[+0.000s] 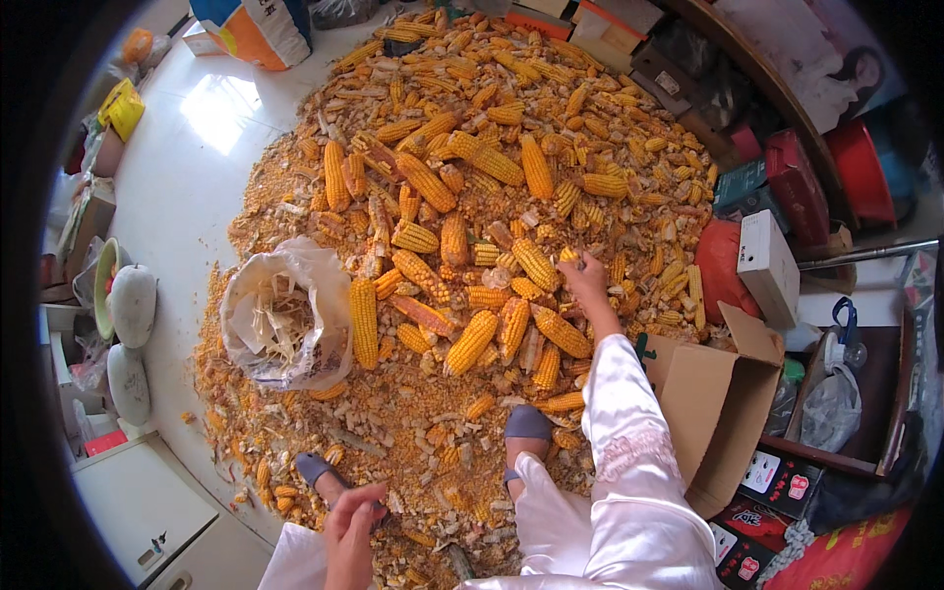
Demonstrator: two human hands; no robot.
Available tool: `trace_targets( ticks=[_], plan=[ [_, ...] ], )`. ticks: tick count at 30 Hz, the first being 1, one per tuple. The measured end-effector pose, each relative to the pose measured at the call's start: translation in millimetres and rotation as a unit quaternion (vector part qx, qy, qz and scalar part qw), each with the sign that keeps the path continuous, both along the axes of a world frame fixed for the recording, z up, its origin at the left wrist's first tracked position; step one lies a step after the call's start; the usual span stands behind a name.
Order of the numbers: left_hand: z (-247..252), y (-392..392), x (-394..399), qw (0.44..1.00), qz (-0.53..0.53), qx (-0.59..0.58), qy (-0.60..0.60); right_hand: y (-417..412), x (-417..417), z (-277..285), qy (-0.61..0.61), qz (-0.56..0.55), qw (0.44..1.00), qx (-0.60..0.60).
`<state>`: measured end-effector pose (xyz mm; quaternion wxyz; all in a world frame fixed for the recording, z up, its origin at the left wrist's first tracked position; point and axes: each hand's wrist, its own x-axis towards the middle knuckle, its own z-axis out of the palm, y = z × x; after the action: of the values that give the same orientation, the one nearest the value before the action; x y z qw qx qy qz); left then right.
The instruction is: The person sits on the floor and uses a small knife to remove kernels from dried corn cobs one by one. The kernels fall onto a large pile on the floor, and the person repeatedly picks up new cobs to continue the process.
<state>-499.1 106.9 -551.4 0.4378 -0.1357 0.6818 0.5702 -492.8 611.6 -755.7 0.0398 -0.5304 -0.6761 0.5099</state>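
Observation:
My right hand (588, 285) reaches over a large heap of corn (472, 66), its fingertips closed around a small yellow piece of a corn cob (568, 254). Just left of those fingers lies a thicker yellow corn cob (535, 264). Low in the view, my left hand (352, 537) hovers in front of my lap with its fingers loosely bent and apart, and nothing shows in it. A clear plastic bag (324, 295) stands on the corn to the left, holding dry husk shreds (284, 317). Beside it is a long whole cob (363, 323).
Loose kernels and broken cobs surround my slippers (528, 422). An open cardboard box (697, 391) stands close by my right sleeve. A white box (767, 267) and a red bag (723, 269) border the heap. Two pale gourds (133, 306) lie on the tiled floor (173, 192) at left, near a white cabinet (140, 501).

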Motion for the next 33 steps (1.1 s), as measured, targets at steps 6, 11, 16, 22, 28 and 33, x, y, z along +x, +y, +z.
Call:
trace_targets(
  ticks=[6, 11, 16, 22, 28, 33],
  plan=[
    [-29.5, 103.8, -19.7, 0.99, -0.03, 0.124, 0.058, -83.3, 46.8, 95.4, 0.316, -0.134, 0.898, -0.276],
    [-41.2, 183.0, -34.4, 0.959, -0.112, 0.242, 0.1, -135.6, 78.5, 130.4, 0.393, -0.097, 0.843, -0.353],
    [-58.0, 229.3, -30.6, 0.937, -0.11, 0.323, 0.077, -142.7, 87.2, 146.6, 0.374, 0.0, 0.856, -0.356],
    [-81.5, 240.0, -28.5, 0.937, -0.053, 0.346, -0.009, -145.3, 94.8, 154.3, 0.315, 0.043, 0.912, -0.259],
    [-83.0, 239.8, -10.5, 0.942, -0.037, 0.329, -0.054, -154.4, 98.4, 148.5, 0.322, 0.044, 0.927, -0.186],
    [-81.2, 230.7, 0.0, 0.954, -0.088, 0.288, 0.002, -161.9, 115.4, 148.4, 0.301, 0.028, 0.927, -0.223]
  ],
)
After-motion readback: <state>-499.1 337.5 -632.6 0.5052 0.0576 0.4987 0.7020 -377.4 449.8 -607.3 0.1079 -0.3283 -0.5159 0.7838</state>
